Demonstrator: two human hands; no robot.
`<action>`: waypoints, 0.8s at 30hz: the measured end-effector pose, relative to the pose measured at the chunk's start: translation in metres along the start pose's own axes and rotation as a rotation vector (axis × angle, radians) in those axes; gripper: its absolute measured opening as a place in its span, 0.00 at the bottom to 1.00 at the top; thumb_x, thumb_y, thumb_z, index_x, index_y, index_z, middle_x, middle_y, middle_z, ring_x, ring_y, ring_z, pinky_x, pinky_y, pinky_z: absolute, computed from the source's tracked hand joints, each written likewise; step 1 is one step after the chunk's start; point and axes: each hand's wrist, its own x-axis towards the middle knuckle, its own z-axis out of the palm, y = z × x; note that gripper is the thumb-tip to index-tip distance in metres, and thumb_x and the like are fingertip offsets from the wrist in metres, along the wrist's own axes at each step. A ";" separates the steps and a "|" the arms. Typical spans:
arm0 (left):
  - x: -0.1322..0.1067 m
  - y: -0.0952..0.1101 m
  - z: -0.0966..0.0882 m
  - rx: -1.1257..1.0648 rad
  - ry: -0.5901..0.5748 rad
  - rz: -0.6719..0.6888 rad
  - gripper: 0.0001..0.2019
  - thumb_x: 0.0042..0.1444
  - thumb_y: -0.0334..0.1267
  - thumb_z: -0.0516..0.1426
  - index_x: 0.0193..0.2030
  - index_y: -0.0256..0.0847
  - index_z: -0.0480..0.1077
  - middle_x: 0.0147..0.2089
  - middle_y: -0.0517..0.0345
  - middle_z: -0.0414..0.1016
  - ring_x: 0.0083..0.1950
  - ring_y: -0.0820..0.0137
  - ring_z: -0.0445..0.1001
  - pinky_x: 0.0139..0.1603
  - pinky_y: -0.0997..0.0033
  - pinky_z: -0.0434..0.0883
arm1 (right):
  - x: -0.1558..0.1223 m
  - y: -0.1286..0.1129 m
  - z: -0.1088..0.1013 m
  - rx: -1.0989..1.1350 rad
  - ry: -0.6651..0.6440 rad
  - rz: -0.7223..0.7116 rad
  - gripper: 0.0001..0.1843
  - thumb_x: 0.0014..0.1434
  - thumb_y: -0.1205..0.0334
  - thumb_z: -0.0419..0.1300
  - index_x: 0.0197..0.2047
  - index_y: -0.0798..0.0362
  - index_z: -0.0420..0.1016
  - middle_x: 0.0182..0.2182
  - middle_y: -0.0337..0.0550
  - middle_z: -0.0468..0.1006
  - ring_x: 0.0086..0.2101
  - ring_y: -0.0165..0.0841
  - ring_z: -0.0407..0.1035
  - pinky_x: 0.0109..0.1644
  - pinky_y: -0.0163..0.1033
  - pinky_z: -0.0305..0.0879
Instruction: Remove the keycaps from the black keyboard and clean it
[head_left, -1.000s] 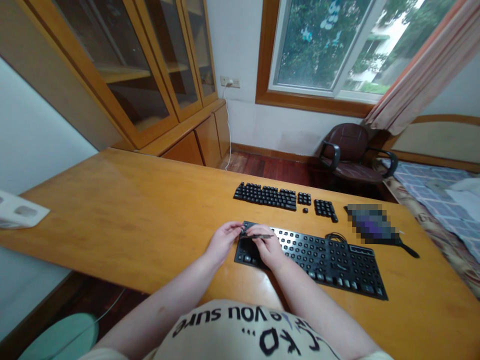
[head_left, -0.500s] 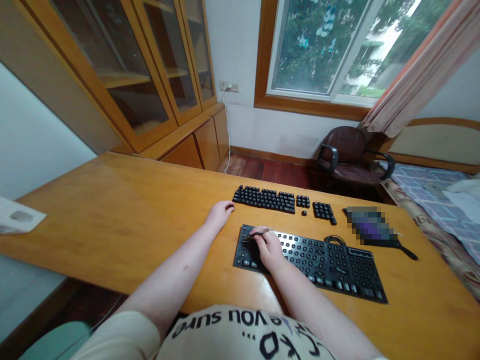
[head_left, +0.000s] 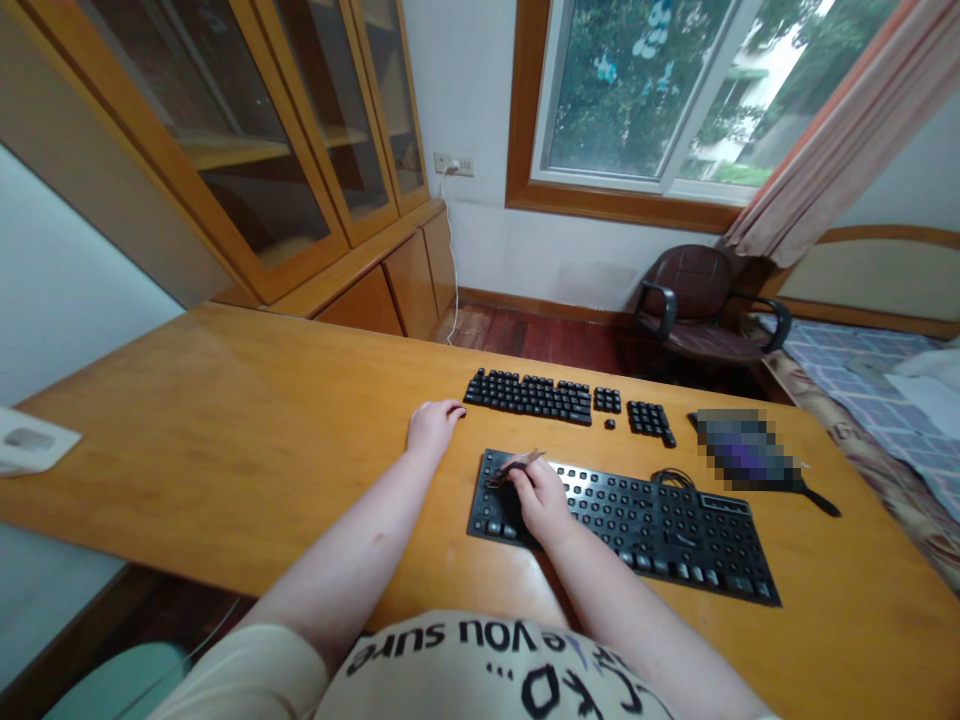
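In the head view, the right hand (head_left: 543, 498) is gripping a thin dark tool (head_left: 511, 470) above the black keyboard (head_left: 637, 522), while the left hand (head_left: 434, 428), apart and farther forward, is reaching beside the loose keycaps (head_left: 529, 397), its grip impossible to tell.

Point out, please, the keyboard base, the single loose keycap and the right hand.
Keyboard base (head_left: 637, 520): head view, on the middle of its face.
Single loose keycap (head_left: 610, 425): head view, on its middle.
Right hand (head_left: 541, 496): head view, on the middle of the hand.

Black keyboard (head_left: 637, 515) (blue checked bedsheet (head_left: 840, 355)).
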 end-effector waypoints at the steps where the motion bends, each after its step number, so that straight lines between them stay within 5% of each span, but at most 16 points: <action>1: -0.001 0.001 0.000 0.007 -0.003 0.012 0.11 0.57 0.43 0.54 0.42 0.45 0.75 0.41 0.53 0.78 0.44 0.61 0.72 0.47 0.64 0.66 | 0.000 0.000 0.000 -0.003 -0.005 0.001 0.10 0.63 0.62 0.50 0.37 0.50 0.72 0.34 0.45 0.76 0.37 0.37 0.70 0.43 0.42 0.66; 6: -0.009 0.006 -0.004 0.025 -0.011 0.068 0.12 0.57 0.39 0.54 0.47 0.46 0.73 0.47 0.54 0.76 0.48 0.61 0.71 0.51 0.64 0.64 | 0.001 -0.001 -0.001 -0.014 -0.018 0.004 0.10 0.63 0.63 0.50 0.37 0.50 0.72 0.34 0.44 0.76 0.37 0.36 0.70 0.43 0.41 0.65; 24: -0.004 0.006 0.001 0.033 -0.008 0.107 0.11 0.59 0.37 0.52 0.43 0.45 0.74 0.44 0.53 0.75 0.46 0.63 0.71 0.49 0.66 0.65 | 0.000 0.000 0.000 -0.042 -0.014 -0.004 0.10 0.62 0.63 0.50 0.36 0.51 0.72 0.32 0.44 0.76 0.36 0.37 0.70 0.40 0.41 0.66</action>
